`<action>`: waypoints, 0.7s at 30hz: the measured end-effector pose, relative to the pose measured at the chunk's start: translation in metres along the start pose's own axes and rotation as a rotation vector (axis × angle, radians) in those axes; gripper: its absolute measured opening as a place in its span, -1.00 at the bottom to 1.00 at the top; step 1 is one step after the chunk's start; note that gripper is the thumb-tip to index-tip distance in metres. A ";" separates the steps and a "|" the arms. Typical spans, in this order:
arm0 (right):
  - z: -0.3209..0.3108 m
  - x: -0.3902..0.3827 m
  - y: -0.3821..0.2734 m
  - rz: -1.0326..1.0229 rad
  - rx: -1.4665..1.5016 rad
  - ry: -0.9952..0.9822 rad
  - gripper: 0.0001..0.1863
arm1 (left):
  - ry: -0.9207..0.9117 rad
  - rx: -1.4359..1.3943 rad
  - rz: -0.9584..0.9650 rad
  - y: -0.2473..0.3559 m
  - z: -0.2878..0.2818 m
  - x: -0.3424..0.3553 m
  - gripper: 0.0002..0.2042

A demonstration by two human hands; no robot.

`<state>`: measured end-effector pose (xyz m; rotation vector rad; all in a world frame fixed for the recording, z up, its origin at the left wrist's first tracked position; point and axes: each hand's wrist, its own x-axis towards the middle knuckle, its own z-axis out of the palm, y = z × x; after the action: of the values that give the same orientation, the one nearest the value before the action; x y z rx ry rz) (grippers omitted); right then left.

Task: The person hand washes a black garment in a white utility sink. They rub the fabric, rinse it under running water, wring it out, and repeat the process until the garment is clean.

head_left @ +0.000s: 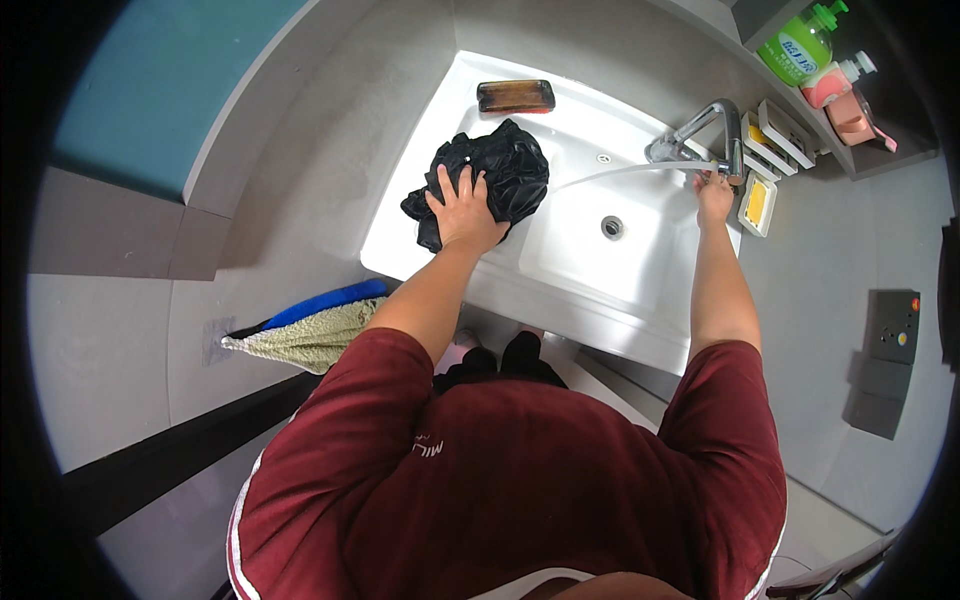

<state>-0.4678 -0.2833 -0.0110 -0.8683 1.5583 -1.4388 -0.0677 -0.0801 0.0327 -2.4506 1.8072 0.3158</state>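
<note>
A bunched-up black garment [520,165], shiny and crumpled, lies on the ribbed left side of the white sink [575,265]. My left hand [467,213] rests on it, palm down, fingers spread. At the far right of the basin stands a chrome faucet [735,135]. My right hand [713,197] is raised to its spout end, the fingertips closed around the outlet and partly hidden by the spout. From there a thin stream of water [630,169] arcs left toward the garment. The round drain [612,228] shows in the basin floor.
A brown brush-like block [515,96] lies at the sink's back edge. Soap dishes [758,205] with yellow bars stand right of the faucet. A shelf holds a green pump bottle [800,48], a pink bottle [838,80] and a pink cup [852,117]. Towels [310,330] hang at left.
</note>
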 end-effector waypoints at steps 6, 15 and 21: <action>0.002 -0.009 -0.009 0.017 0.057 0.021 -0.79 | -0.020 0.012 -0.014 0.003 -0.003 0.001 -0.06; -0.017 -0.112 -0.120 0.124 -0.006 -0.067 -0.37 | 0.048 -0.033 0.002 0.002 0.001 -0.001 -0.08; 0.033 -0.153 -0.202 -0.112 -0.610 -0.261 -0.36 | 0.036 -0.008 -0.013 0.005 -0.003 -0.001 -0.06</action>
<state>-0.3827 -0.1814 0.2070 -1.4530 1.7860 -0.8698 -0.0724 -0.0815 0.0363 -2.4881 1.8070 0.2805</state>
